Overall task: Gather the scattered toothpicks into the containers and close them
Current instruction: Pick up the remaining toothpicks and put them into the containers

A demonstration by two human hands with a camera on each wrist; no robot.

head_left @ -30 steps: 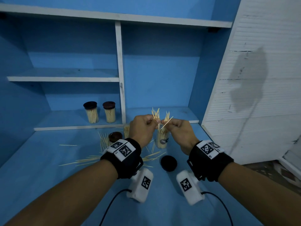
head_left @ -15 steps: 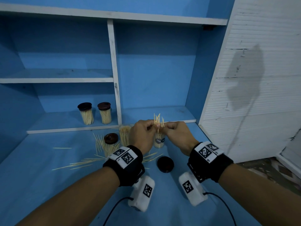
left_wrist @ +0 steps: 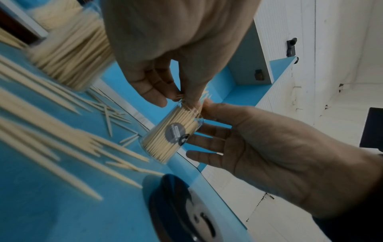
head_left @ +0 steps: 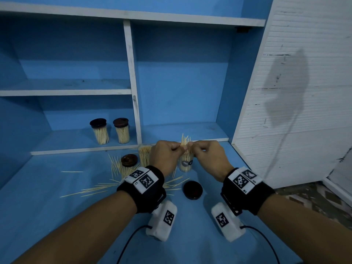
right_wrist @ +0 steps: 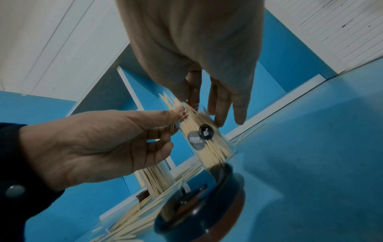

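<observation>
A clear labelled container (head_left: 185, 164) stands open on the blue table, nearly full of toothpicks. A bundle of toothpicks (head_left: 184, 139) sticks up out of its mouth. My left hand (head_left: 179, 148) pinches the bundle from the left, and my right hand (head_left: 192, 147) pinches it from the right just above the rim. In the left wrist view the left fingertips (left_wrist: 157, 98) sit at the container (left_wrist: 172, 135) mouth. In the right wrist view the right hand's other fingers (right_wrist: 219, 104) hang straight behind the container (right_wrist: 207, 142). Its black lid (head_left: 192, 189) lies in front.
A second open container (head_left: 144, 155) stands left of my left hand, with a brown lid (head_left: 129, 160) beside it. Loose toothpicks (head_left: 95, 189) lie scattered at the front left and in a pile (head_left: 117, 166). Two closed containers (head_left: 101, 131) (head_left: 122, 130) stand on the low shelf.
Both hands have come closer together and lower over the open container. The splayed toothpicks are now gathered into one tighter bundle at its mouth.
</observation>
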